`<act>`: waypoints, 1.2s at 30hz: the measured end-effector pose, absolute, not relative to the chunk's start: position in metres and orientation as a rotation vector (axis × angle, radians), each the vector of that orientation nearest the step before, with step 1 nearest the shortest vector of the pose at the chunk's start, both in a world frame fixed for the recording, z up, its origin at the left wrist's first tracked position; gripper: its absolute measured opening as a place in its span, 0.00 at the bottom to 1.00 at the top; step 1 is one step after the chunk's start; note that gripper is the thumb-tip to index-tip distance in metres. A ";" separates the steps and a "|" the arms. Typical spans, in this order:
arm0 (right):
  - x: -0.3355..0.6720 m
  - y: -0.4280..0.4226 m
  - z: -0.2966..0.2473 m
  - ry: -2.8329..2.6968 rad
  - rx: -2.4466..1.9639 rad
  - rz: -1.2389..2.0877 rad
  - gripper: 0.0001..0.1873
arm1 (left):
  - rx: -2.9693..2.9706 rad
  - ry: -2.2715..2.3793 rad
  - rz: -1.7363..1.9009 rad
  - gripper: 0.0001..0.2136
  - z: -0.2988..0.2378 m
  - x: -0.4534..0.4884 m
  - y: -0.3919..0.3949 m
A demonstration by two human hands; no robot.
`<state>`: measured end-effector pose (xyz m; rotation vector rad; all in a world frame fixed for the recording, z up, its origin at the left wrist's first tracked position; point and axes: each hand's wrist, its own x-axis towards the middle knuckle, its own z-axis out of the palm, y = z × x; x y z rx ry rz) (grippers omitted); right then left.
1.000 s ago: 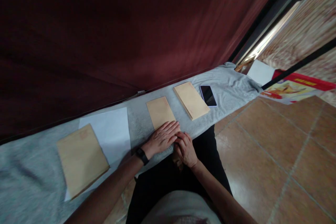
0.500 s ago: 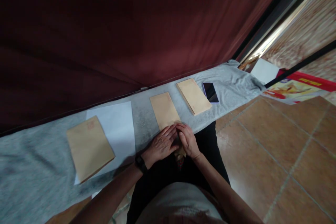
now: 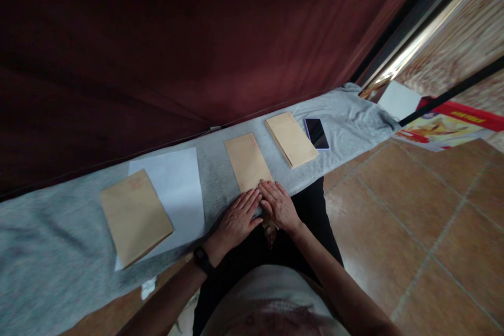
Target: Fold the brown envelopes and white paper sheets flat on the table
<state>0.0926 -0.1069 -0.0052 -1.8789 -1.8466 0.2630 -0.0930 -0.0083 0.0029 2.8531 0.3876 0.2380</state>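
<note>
A brown envelope [image 3: 247, 160] lies on the grey cloth [image 3: 59, 252] straight ahead of me. Both hands rest on its near end. My left hand [image 3: 236, 219] lies flat with fingers stretched out, a dark watch on its wrist. My right hand [image 3: 279, 203] presses flat beside it, fingers together and touching the left fingertips. The envelope's near edge is hidden under my hands. A small brownish piece shows just below my right hand, too dim to name.
A stack of brown envelopes [image 3: 291, 138] and a dark phone [image 3: 317, 133] lie to the right. At left a brown envelope stack [image 3: 135, 216] sits on white paper [image 3: 173, 189]. A dark red curtain [image 3: 177, 42] hangs behind. Tiled floor [image 3: 413, 220] and a colourful poster [image 3: 444, 128] lie right.
My right hand has opened from a curled grip and moved up onto the envelope's near end. My left hand has slid back toward me. The view has shifted slightly.
</note>
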 end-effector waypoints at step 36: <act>0.146 -0.001 -0.004 -2.208 -1.892 0.205 0.29 | 2.979 0.758 0.247 0.32 0.009 -0.102 -0.028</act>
